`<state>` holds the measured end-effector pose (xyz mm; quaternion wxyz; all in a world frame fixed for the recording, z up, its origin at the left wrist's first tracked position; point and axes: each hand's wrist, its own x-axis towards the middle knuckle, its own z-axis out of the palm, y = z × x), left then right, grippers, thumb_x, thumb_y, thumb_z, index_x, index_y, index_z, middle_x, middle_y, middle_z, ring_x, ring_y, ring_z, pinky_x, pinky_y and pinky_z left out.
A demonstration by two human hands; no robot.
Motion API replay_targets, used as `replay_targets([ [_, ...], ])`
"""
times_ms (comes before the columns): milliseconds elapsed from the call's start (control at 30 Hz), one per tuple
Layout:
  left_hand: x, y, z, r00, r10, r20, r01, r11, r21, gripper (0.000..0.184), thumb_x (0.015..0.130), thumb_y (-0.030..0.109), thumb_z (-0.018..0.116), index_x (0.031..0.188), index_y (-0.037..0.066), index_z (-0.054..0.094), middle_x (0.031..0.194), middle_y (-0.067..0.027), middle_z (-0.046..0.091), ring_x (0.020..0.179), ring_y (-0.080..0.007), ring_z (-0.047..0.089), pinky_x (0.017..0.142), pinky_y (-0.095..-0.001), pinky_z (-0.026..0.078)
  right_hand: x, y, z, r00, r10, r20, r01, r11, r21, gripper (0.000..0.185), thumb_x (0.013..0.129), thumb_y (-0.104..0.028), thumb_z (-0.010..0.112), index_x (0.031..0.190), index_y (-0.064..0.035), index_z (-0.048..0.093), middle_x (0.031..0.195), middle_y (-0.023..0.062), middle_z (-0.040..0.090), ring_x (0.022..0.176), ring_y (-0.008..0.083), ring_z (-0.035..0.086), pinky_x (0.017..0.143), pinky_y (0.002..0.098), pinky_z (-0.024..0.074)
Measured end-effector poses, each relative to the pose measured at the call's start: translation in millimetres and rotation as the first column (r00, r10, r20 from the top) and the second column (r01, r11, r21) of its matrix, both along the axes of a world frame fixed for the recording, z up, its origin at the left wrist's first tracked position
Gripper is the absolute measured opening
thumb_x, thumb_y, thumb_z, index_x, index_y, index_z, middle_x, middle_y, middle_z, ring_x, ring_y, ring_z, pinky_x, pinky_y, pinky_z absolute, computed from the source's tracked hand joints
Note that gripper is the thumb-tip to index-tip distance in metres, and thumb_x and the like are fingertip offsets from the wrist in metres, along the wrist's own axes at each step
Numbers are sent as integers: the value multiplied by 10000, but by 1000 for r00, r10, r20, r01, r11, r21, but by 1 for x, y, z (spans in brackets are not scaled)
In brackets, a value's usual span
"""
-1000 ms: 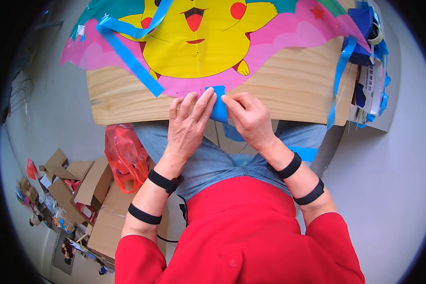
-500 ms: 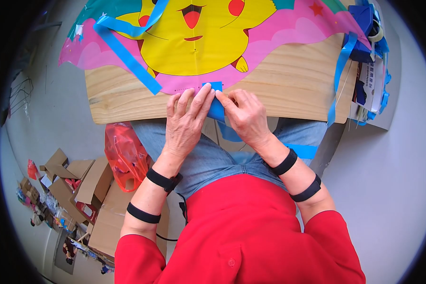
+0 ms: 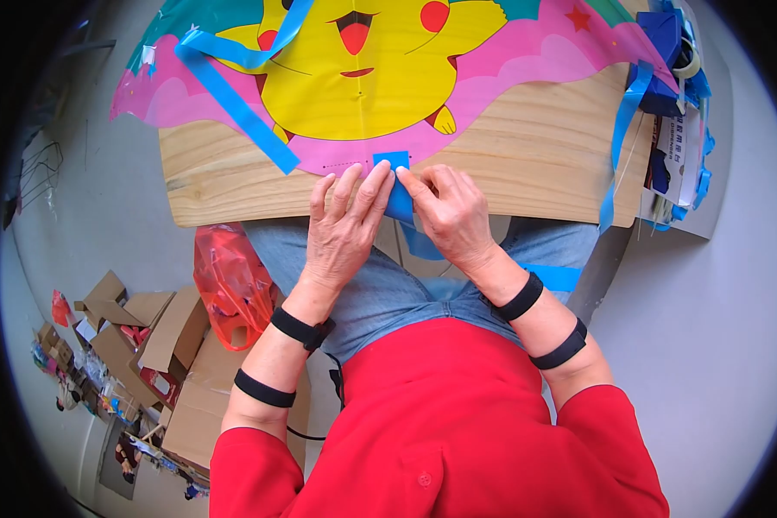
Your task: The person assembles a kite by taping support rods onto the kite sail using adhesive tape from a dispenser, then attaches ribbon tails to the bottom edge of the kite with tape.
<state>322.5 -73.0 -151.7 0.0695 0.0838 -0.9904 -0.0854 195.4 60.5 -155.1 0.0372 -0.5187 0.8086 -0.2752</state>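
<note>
A thin printed sheet shaped like a kite, with a yellow cartoon figure on pink, lies over the wooden table. At its lower edge, a blue ribbon overlaps the pink border and hangs down past the table edge. My left hand lies with fingers stretched out, its fingertips at the ribbon's left side and the sheet's edge. Thumb and fingers of my right hand are pinched together on the ribbon's right side. Another blue ribbon strip lies folded across the sheet's left part.
The wooden table ends just in front of my lap. At its right stand a blue dispenser and a printed box, with blue ribbon hanging beside them. A red plastic bag and cardboard boxes are at lower left.
Both hands stay at the blue ribbon on the sheet's lower edge, almost unmoved. The whole view has shifted very slightly.
</note>
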Motion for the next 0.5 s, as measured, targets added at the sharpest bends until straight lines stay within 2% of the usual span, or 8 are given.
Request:
replay_targets([
  [500, 0, 0, -1, 999, 26, 23, -26, 999, 35, 522, 780, 53, 588, 1300, 103, 574, 1404, 33, 493, 1244, -206, 459, 1083, -402, 310, 2, 0, -3, 1000, -7, -14, 7, 1000, 4, 466, 694, -6, 668, 1153, -86, 678, 826, 45, 545, 708, 202, 558, 628, 327, 480],
])
